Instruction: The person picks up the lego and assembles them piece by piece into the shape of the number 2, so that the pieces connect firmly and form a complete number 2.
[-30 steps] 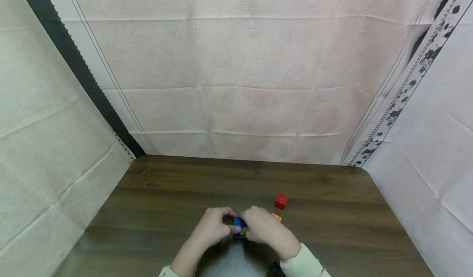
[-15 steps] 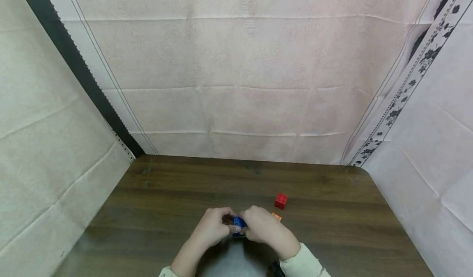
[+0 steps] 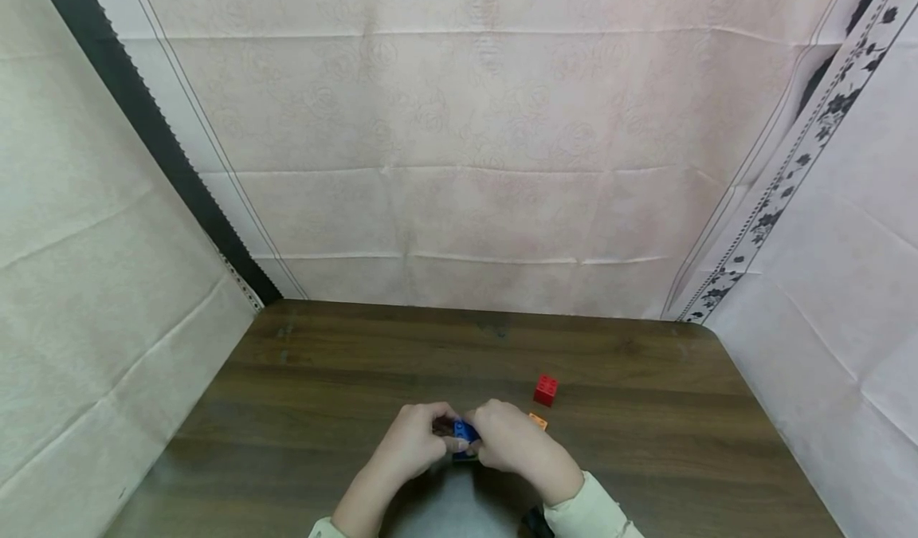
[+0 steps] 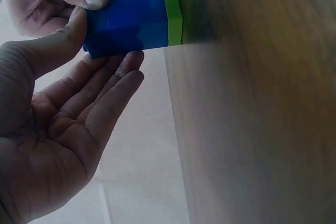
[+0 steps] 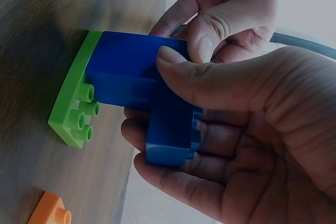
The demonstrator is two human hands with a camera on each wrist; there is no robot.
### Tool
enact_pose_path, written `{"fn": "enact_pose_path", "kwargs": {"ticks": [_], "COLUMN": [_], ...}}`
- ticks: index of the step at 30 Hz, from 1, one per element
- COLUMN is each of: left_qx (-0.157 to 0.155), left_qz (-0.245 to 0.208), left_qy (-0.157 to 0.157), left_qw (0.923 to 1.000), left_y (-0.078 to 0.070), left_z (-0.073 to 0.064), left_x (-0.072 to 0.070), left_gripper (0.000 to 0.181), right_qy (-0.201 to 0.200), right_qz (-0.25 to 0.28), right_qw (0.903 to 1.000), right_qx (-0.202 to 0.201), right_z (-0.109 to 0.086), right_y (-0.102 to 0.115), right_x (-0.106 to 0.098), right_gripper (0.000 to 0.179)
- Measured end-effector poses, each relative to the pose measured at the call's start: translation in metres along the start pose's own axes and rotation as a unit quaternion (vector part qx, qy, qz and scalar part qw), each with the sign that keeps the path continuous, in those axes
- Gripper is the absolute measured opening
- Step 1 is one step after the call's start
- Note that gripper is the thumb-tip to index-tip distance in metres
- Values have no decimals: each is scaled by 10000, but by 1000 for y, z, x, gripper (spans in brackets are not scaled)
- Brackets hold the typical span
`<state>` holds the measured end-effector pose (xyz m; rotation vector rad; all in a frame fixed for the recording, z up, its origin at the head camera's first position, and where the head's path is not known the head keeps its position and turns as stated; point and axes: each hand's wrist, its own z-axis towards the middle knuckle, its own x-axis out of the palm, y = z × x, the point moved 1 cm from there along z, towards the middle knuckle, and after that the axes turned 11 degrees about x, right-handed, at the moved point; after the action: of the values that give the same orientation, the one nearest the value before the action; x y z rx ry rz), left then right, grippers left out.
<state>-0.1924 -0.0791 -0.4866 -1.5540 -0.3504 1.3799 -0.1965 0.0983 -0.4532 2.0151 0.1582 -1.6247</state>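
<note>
A lower blue building brick (image 5: 121, 69) stands on one end of a light green studded plate (image 5: 71, 103), whose other studs are bare. An upper blue brick (image 5: 169, 135) sits across it and juts out sideways over the plate. My right hand (image 3: 509, 440) grips this upper brick, thumb on one side and fingers beneath its overhang in the right wrist view. Thumb and fingers of my left hand (image 3: 416, 436) pinch the blue stack from the other side, the two thumbs close together. The green plate rests at the wooden table's surface.
Beyond my right hand a red brick (image 3: 545, 390) lies on the wooden table (image 3: 344, 363). An orange brick (image 3: 537, 422) lies nearer, partly hidden by that hand in the head view. Pale cloth walls (image 3: 459, 203) enclose the table at the back and sides.
</note>
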Motion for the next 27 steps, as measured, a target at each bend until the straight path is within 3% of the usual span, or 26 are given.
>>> {"fn": "enact_pose_path", "kwargs": {"ticks": [11, 27], "left_qx": [109, 26], "left_qz": [147, 67], "left_qy": [-34, -2], "left_qw": [9998, 10000], "left_y": [-3, -2], "left_z": [-1, 0], "left_x": [0, -1], "left_gripper": [18, 19], "right_qy": [62, 37], "right_qz": [31, -3], "right_qw": [9999, 10000], "right_qx": [74, 51], "right_z": [0, 0], "right_y": [0, 0], "right_x": [1, 1], "right_gripper": [10, 10]}}
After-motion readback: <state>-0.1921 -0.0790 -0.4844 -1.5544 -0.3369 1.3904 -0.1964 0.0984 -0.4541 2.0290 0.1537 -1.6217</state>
